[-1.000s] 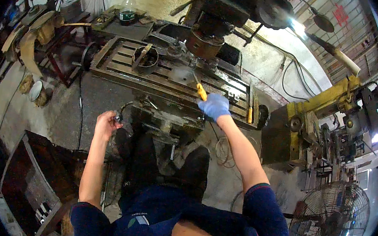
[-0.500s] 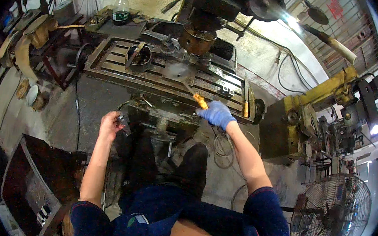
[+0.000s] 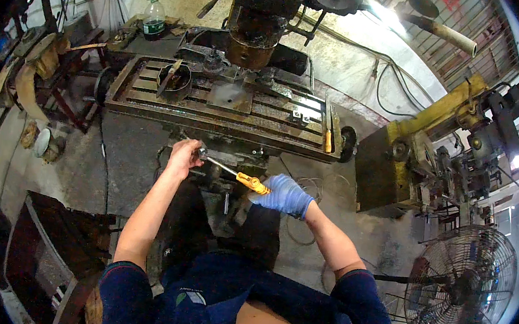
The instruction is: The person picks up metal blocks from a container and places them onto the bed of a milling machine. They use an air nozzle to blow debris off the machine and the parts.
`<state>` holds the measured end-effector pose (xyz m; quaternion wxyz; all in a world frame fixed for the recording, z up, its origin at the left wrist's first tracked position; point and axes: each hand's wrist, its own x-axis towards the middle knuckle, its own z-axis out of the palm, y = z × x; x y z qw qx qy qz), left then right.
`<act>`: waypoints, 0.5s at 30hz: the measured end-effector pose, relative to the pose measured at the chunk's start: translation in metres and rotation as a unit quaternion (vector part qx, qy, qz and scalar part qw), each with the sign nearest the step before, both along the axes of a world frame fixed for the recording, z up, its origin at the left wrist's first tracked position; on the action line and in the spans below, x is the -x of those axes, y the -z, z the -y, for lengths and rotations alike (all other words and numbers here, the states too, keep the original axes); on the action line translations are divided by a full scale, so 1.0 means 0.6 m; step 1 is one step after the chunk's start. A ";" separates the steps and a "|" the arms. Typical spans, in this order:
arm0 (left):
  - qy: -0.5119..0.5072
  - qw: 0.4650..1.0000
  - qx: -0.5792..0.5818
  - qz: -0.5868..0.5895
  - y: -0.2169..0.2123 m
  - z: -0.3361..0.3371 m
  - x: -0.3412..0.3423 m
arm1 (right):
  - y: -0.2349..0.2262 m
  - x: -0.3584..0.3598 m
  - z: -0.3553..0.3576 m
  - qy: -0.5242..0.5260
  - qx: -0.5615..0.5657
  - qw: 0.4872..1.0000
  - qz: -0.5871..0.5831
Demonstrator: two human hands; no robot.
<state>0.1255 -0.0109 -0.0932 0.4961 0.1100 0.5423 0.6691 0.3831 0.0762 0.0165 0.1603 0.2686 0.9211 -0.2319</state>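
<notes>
My left hand (image 3: 183, 158), bare, is closed around a small metal part (image 3: 203, 153) in front of the machine table. Fingers cover most of that part, so its full shape is hidden. In a blue glove, my right hand (image 3: 282, 195) grips a yellow air blow gun (image 3: 250, 182) by its body. The gun's thin metal nozzle (image 3: 221, 165) points left, with its tip right at the metal part. Beyond both hands lies the slotted milling machine table (image 3: 146, 108), and a flat metal plate (image 3: 231, 96) sits on it under the spindle head.
A round tin (image 3: 177, 85) with a brush across it stands on the table's left. Small metal blocks (image 3: 301, 115) and a yellow-handled tool (image 3: 328, 140) lie at its right. A fan (image 3: 460, 289) stands at lower right, a metal bin (image 3: 44, 254) at lower left.
My left hand has moved right and up with the metal part. My right hand has come down and slightly left, bringing the blow gun's nozzle from over the table to the part.
</notes>
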 end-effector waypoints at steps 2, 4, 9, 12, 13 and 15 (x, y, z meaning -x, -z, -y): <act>0.010 0.999 -0.003 -0.038 -0.008 -0.006 0.012 | -0.012 0.000 -0.020 -0.014 0.043 0.996 -0.078; 0.033 0.995 -0.012 -0.092 -0.023 -0.024 0.025 | -0.014 0.002 -0.055 0.057 0.085 0.973 -0.205; 0.065 0.941 -0.040 -0.330 -0.081 -0.109 0.056 | 0.042 0.031 -0.154 0.193 0.145 0.909 -0.340; 0.066 0.806 -0.034 -0.587 -0.094 -0.190 0.076 | 0.168 0.039 -0.204 0.274 0.302 0.828 -0.385; 0.054 0.745 -0.018 -0.664 -0.093 -0.203 0.086 | 0.183 0.043 -0.188 0.257 0.106 0.898 -0.341; 0.060 0.741 -0.001 -0.668 -0.096 -0.233 0.081 | 0.206 0.038 -0.182 0.298 0.078 0.913 -0.269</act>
